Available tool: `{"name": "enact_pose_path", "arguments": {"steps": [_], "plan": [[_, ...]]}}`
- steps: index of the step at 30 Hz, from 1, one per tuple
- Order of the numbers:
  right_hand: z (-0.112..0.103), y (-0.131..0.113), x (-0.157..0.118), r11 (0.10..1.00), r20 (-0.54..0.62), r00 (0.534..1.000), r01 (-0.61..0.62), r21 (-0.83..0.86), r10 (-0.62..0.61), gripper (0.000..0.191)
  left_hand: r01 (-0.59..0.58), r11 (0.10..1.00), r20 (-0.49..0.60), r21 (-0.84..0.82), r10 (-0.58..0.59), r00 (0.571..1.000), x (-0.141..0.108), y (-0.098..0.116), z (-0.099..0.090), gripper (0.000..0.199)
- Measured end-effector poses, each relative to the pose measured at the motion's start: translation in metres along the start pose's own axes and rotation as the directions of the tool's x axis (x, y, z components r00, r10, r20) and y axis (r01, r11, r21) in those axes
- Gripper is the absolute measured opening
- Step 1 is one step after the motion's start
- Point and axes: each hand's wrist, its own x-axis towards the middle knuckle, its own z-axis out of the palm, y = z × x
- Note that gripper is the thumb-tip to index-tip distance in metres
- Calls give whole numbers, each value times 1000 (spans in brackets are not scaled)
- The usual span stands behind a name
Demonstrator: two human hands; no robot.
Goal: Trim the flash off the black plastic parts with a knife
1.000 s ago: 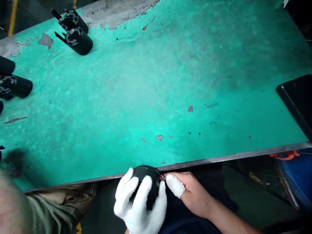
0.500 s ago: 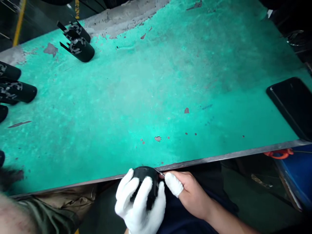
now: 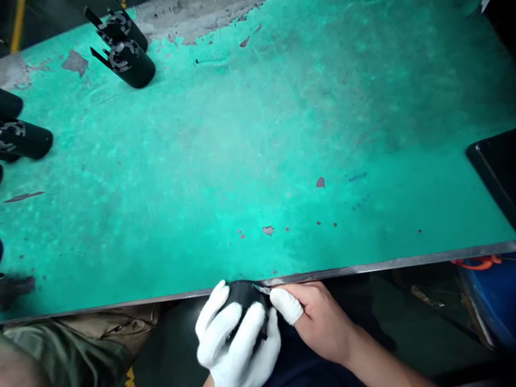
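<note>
My left hand (image 3: 239, 341), in a white glove, is wrapped round a black cylindrical part (image 3: 242, 293) just off the table's near edge. Its fingers cover most of the part. My right hand (image 3: 312, 317), bare apart from a white covering on the thumb, pinches a thin metal blade (image 3: 262, 289). The blade's tip touches or lies very close to the right side of the part's rim. Whatever handle the blade has is hidden inside the fingers.
On the green table (image 3: 242, 145), black cylinders with prongs (image 3: 135, 67) stand at the back left, and several more (image 3: 30, 140) lie at the left edge. A black flat object (image 3: 497, 172) sits at right. Orange handles (image 3: 479, 262) show below the edge. A person's sleeve (image 3: 72, 355) is at lower left.
The view has shifted slightly, so the table's things sit differently in the picture. The blade has moved a little up and left along the black part's rim; both hands keep their grip.
</note>
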Motion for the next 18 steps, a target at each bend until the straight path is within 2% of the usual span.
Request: {"name": "enact_pose_path", "arguments": {"steps": [4,8,13,18], "plan": [[3,-1,1,996,-32,999,-2,84,5,33,-15,1000,-17,5,15,1000,-2,0,1,36],[-1,1,2,981,26,1000,-8,195,3,34,-12,1000,-14,-1,12,1000,-2,-1,0,36],[-6,-1,5,981,30,1000,2,192,-8,31,-28,1000,-24,5,28,999,-2,-2,0,35],[-4,-9,4,995,11,999,-52,89,51,35,-39,999,-16,6,39,999,-3,-5,3,37]]}}
